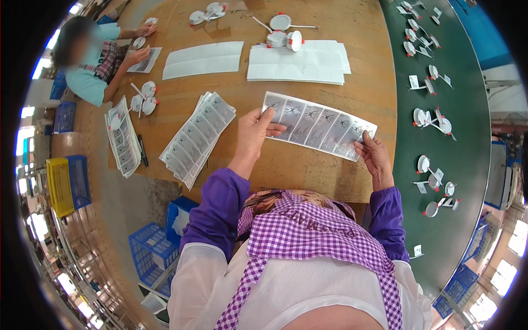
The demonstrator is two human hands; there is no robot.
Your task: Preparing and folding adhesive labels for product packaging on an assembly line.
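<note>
A long silvery sheet of printed labels [316, 124] is stretched between my hands above the wooden table. My left hand [256, 132] pinches its left end between thumb and fingers. At the other end, my right hand [375, 154] grips the lower right corner. To the left lies a fanned stack of similar label sheets [198, 137]. Beyond the held sheet rest white blank-looking sheets [297, 66], with several round white lamp fittings [280, 23] with red clips on and behind them. Another white sheet [203, 59] lies to their left.
A person [91, 55] at the far left handles a round white fitting. Near them are more fittings [146, 99], another label stack [122, 137] and a black marker [143, 150]. On the right, a green conveyor belt [451, 143] carries several fittings. Blue crates [154, 253] stand at lower left.
</note>
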